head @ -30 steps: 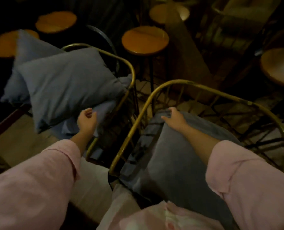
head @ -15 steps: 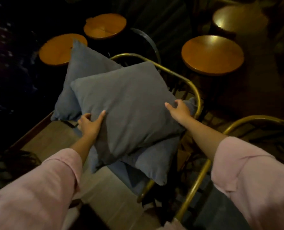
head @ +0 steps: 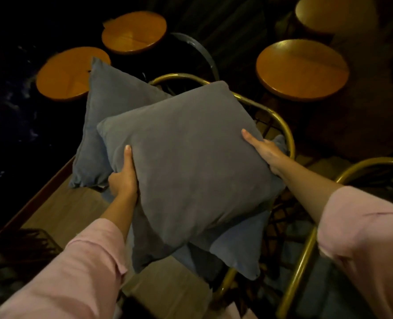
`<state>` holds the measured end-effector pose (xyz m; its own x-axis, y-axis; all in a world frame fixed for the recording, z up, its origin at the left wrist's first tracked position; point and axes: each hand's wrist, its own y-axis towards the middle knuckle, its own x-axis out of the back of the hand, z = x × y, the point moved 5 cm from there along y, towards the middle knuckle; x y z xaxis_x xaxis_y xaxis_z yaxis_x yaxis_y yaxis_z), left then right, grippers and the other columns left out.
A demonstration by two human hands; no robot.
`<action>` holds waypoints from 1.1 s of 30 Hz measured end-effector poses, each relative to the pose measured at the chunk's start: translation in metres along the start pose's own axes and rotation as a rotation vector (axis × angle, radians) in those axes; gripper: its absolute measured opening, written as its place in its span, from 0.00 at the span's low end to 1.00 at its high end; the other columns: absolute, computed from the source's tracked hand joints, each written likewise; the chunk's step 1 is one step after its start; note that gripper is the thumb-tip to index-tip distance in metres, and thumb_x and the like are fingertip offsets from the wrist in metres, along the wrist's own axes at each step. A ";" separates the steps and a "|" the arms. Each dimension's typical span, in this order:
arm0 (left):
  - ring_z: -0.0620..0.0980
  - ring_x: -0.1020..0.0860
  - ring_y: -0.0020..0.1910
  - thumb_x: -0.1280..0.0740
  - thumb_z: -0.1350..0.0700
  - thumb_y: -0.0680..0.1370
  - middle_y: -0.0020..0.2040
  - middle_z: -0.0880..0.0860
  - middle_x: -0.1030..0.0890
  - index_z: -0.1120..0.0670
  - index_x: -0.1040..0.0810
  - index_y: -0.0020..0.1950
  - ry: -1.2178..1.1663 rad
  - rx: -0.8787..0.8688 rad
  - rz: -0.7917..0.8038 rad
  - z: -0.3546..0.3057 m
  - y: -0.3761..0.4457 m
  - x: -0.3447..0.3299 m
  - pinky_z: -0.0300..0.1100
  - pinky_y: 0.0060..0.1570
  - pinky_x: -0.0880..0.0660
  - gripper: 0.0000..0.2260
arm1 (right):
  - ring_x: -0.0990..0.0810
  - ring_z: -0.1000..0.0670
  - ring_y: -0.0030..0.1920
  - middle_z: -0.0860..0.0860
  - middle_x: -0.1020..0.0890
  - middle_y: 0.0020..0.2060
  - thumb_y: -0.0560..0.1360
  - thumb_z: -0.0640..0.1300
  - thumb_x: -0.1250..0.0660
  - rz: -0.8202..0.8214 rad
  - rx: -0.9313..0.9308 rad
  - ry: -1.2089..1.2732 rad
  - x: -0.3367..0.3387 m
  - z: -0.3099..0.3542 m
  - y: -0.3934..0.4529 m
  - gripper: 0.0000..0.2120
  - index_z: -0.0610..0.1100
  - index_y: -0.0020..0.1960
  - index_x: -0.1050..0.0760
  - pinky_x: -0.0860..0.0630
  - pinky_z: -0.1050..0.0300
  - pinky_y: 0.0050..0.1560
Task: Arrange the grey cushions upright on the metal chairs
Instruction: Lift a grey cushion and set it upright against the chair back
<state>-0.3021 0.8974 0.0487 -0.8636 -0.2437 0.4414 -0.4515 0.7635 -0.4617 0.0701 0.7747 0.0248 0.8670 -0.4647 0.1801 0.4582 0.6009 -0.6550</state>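
Observation:
A large grey cushion [head: 190,162] fills the middle of the view, tilted over the seat of a gold-framed metal chair [head: 280,125]. My left hand [head: 124,176] grips its left edge with the thumb on top. My right hand [head: 265,153] holds its right edge. Behind it a second grey cushion [head: 108,107] leans upright at the chair's far left. A third grey cushion [head: 239,249] lies flat on the seat beneath the held one. A second gold metal chair [head: 306,249] stands at the lower right.
Three round wooden stool tops stand beyond the chairs: two at the upper left [head: 71,74] [head: 133,31] and one at the upper right [head: 301,67]. A fourth round top [head: 329,12] is at the top right. A wooden bench or floor edge [head: 52,203] runs at left.
My right hand left the right chair's cushion and moved to the left chair. Both hands took hold of the front cushion there and have lifted it closer to me.

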 end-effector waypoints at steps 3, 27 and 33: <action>0.61 0.27 0.68 0.34 0.25 0.64 0.71 0.60 0.27 0.60 0.29 0.70 -0.054 -0.090 0.052 -0.017 -0.026 -0.011 0.53 0.68 0.31 0.48 | 0.18 0.47 0.50 0.49 0.17 0.52 0.66 0.69 0.28 -0.072 0.023 0.230 0.031 -0.011 -0.025 0.39 0.45 0.67 0.25 0.23 0.53 0.44; 0.53 0.22 0.56 0.32 0.31 0.69 0.60 0.52 0.21 0.55 0.27 0.69 0.131 -0.390 1.117 0.016 -0.495 -0.290 0.48 0.58 0.25 0.38 | 0.21 0.45 0.65 0.49 0.20 0.66 0.53 0.74 0.24 -0.535 0.196 0.674 0.522 -0.213 -0.277 0.50 0.51 0.70 0.25 0.28 0.43 0.69; 0.54 0.28 0.69 0.32 0.35 0.72 0.72 0.50 0.27 0.48 0.33 0.74 0.041 -0.430 1.225 0.057 -0.576 -0.349 0.51 0.68 0.29 0.34 | 0.21 0.50 0.62 0.52 0.21 0.66 0.58 0.73 0.27 -0.641 0.311 0.753 0.601 -0.257 -0.284 0.50 0.51 0.75 0.31 0.26 0.50 0.64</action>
<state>0.2465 0.5088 0.1164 -0.6496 0.7576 -0.0631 0.7364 0.6065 -0.2996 0.4109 0.1575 0.1303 0.1445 -0.9784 -0.1479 0.9133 0.1894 -0.3607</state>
